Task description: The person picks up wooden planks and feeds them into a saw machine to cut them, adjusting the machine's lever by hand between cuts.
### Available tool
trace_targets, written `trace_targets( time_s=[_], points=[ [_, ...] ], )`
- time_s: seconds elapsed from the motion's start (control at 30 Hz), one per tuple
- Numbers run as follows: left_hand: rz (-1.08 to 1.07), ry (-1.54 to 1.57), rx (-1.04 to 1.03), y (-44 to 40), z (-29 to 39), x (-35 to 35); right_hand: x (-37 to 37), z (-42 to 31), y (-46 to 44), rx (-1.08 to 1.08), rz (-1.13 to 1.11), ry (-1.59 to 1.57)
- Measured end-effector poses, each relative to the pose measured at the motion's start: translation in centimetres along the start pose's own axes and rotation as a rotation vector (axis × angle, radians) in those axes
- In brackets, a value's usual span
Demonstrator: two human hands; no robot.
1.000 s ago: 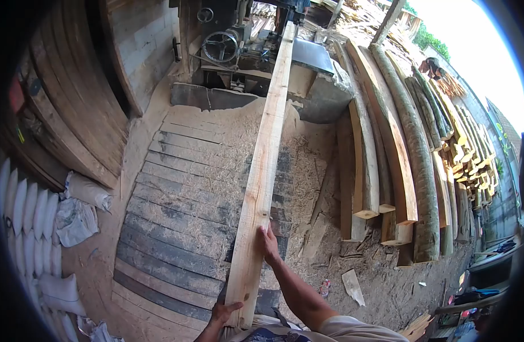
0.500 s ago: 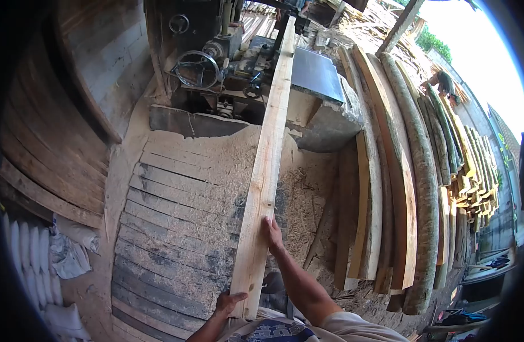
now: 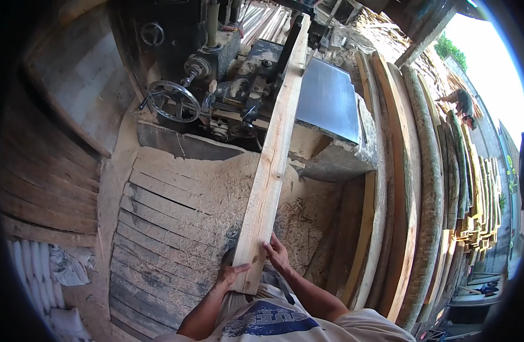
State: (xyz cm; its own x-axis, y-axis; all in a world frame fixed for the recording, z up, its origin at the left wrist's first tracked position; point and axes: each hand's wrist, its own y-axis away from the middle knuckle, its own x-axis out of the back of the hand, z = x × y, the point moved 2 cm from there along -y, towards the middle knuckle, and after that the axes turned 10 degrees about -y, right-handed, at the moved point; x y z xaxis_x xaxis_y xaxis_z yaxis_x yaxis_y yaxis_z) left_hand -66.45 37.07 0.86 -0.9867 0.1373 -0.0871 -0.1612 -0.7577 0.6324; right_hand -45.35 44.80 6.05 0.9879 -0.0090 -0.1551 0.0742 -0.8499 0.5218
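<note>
Board (image 3: 273, 165) slants up to the machine (image 3: 253, 71), far end beside its metal surface (image 3: 330, 102). Left hand (image 3: 231, 276) grips the near end, thumb on top, other fingers mostly hidden. Right hand (image 3: 278, 257) touches the right edge slightly farther up; can't tell if its fingers grip. Logs (image 3: 428, 194) at right, sawdust (image 3: 210, 176) on floor (image 3: 151, 242).

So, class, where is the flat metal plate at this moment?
In the head view, the flat metal plate lies right of centre near the top, between the plank and the long timbers.
</note>
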Motion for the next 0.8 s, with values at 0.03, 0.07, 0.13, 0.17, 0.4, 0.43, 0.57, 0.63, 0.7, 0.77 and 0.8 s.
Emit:
trace_targets(
  time_s=[0.03, 0.07, 0.13, 0.17, 0.4, 0.43, 0.57, 0.63, 0.7, 0.77, 0.8],
  points=[
    [0.009, -0.019, -0.014, -2.8, 1.4, -0.1, 0.5, -1.6, 0.7, -0.096, -0.012, 0.075],
    [0.013, -0.046, -0.02, -5.4, 4.0, -0.4, 1.1, -1.5, 0.7, -0.066, -0.029, 0.086],
    [0.018, -0.095, -0.035, -10.3, 9.6, -0.8, 2.1, -2.1, -0.3, 0.026, -0.066, 0.2],
    [0.02, -0.114, -0.042, -12.7, 12.1, -0.9, 2.6, -3.1, -1.3, 0.091, -0.083, 0.302],
    [-0.001, -0.131, 0.222, -30.7, 25.1, -2.3, 2.6, -13.0, -15.1, 0.306, 0.291, 0.329],
    [-0.017, -0.047, 0.169, -31.1, 30.0, -2.7, 2.5, -14.5, -16.6, 0.312, 0.359, 0.281],
    [0.003, 0.426, 0.201, -38.8, 36.3, -3.1, 5.1, -16.3, -28.6, 0.324, 0.461, -0.126],
    [0.216, 0.295, 0.156, -38.8, 39.3, -2.4, 5.4, -20.2, -33.4, 0.311, 0.574, 0.021],
    [0.231, 0.137, 0.021, -40.9, 36.6, -1.9, 4.7, -25.0, -36.6, 0.308, 0.624, 0.055],
    [0.119, 0.241, 0.212, -39.3, 33.4, -4.4, 6.9, -25.9, -43.8, 0.486, 0.373, -0.166],
    [0.066, 0.198, 0.253, -38.6, 31.5, -5.3, 7.6, -27.2, -45.1, 0.323, 0.275, -0.184]
  ],
)
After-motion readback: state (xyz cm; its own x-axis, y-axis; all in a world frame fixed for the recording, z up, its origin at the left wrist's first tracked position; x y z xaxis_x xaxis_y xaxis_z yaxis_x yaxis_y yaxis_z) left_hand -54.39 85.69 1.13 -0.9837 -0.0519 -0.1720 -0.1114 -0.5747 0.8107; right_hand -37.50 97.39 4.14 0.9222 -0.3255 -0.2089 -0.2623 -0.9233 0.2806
